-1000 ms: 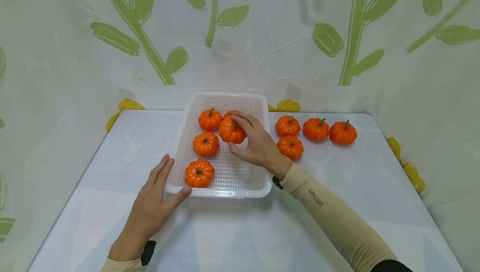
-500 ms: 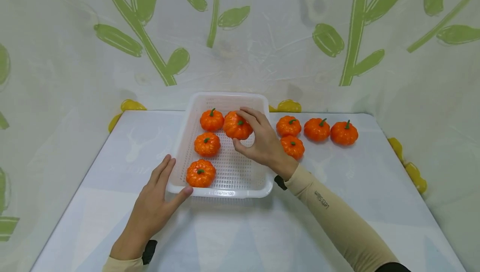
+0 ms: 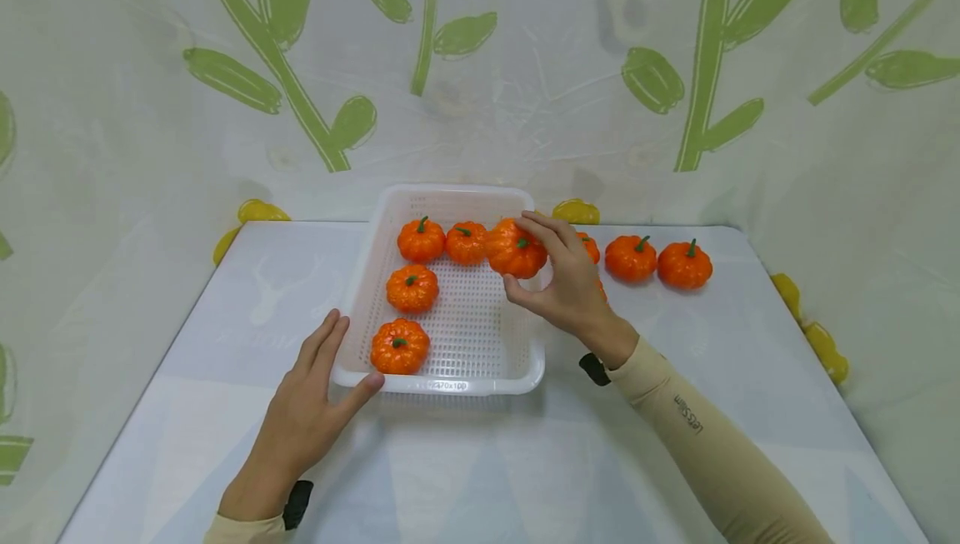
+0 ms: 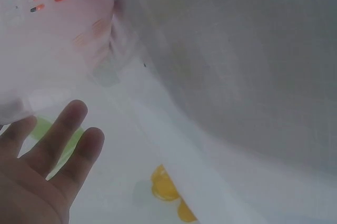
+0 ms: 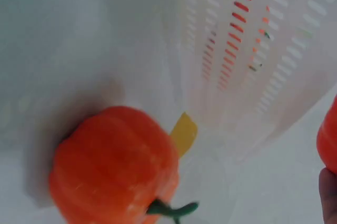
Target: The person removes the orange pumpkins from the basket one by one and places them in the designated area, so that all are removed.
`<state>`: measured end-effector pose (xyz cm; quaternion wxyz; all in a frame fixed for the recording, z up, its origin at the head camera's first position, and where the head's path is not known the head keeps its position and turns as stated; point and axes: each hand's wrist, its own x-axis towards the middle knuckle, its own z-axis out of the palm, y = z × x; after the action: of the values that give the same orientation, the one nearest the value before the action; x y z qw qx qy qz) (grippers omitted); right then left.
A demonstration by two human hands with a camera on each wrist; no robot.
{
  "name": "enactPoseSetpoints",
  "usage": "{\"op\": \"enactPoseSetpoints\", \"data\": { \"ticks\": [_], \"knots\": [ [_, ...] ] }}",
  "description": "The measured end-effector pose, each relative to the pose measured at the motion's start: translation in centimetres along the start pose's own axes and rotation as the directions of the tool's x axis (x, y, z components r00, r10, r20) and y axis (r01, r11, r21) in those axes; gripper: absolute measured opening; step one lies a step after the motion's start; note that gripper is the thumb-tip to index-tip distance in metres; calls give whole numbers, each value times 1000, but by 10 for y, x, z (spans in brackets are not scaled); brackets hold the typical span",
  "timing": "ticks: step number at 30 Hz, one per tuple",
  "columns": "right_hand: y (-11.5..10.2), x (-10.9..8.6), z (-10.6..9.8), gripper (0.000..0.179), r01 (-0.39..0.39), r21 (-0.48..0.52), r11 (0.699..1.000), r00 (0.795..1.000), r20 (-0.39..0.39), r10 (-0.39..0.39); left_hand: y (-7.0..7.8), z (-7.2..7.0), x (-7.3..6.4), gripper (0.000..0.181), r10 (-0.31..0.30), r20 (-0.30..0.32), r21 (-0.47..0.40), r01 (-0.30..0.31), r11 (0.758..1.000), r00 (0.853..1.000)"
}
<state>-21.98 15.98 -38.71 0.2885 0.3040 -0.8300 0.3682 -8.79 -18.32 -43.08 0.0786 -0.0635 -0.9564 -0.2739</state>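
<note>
In the head view my right hand (image 3: pixel 566 281) grips a small orange toy pumpkin (image 3: pixel 513 251) by its right side, above the right wall of the white plastic basket (image 3: pixel 450 386). Several more pumpkins lie inside: a back-row pumpkin (image 3: pixel 467 244), another along the left side (image 3: pixel 412 289) and a front-left pumpkin (image 3: pixel 400 346). My left hand (image 3: pixel 303 411) rests at the basket's front left corner, thumb on the rim and fingers extended. The left wrist view shows those straight fingers (image 4: pixel 84 150) beside the basket wall. Only an edge of the held pumpkin appears in the right wrist view.
Right of the basket, several pumpkins stand on the white table (image 3: pixel 675 411); a middle pumpkin (image 3: pixel 631 259) and a far-right pumpkin (image 3: pixel 685 265) show fully, two are partly behind my right hand. A patterned curtain (image 3: pixel 510 111) hangs behind the table's back edge.
My right hand has carried the held pumpkin rightward, from over the back of the basket to its right wall, uncovering the back-row pumpkin. The left hand and basket have stayed in place.
</note>
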Motion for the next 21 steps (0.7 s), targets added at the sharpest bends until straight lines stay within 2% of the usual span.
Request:
{"op": "enactPoseSetpoints", "data": {
  "ticks": [7, 14, 21],
  "knots": [
    [17, -16, -27, 68, -120, -38, 992, 992, -55, 118, 0, 0, 0, 92, -9, 4, 0, 9, 1000, 1000],
    [38, -38, -52, 65, -199, -45, 979, 974, -124, 192, 0, -2, 0, 93, -7, 9, 15, 7, 1000, 1000],
    [56, -60, -71, 67, -286, -97, 953, 954, -116, 275, 0, -2, 0, 92, -4, 18, 2, 4, 1000, 1000]
  ]
}}
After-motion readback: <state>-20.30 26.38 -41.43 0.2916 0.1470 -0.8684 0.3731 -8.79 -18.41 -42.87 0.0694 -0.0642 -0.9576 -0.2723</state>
